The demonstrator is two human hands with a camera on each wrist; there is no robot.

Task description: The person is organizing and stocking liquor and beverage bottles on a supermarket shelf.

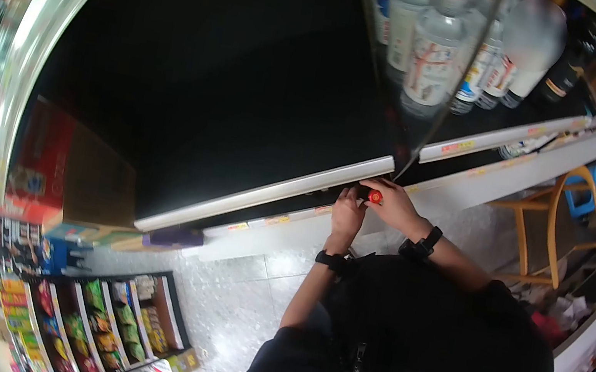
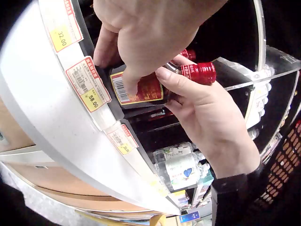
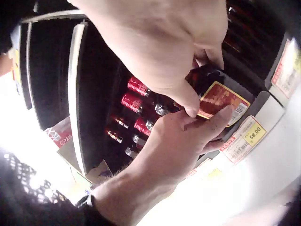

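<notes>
A dark bottle with a red-and-gold label (image 2: 151,92) and a red cap (image 2: 201,73) lies tilted at the shelf's front edge. My left hand (image 1: 347,216) grips its body, with a finger across the label (image 3: 211,101). My right hand (image 1: 396,206) holds the neck end, its thumb close to the red cap (image 1: 375,197). In the left wrist view the left hand (image 2: 150,35) covers part of the body and the right hand (image 2: 214,117) comes from the lower right. The right wrist view shows the right hand (image 3: 174,44) above and the left hand (image 3: 157,153) below.
Price tags (image 2: 89,84) line the white shelf edge (image 1: 265,196). More red-capped bottles (image 3: 132,102) stand deeper in the shelf. Clear bottles (image 1: 433,63) are on the upper shelf. A wooden chair (image 1: 553,226) is at right, a snack rack (image 1: 101,322) at lower left.
</notes>
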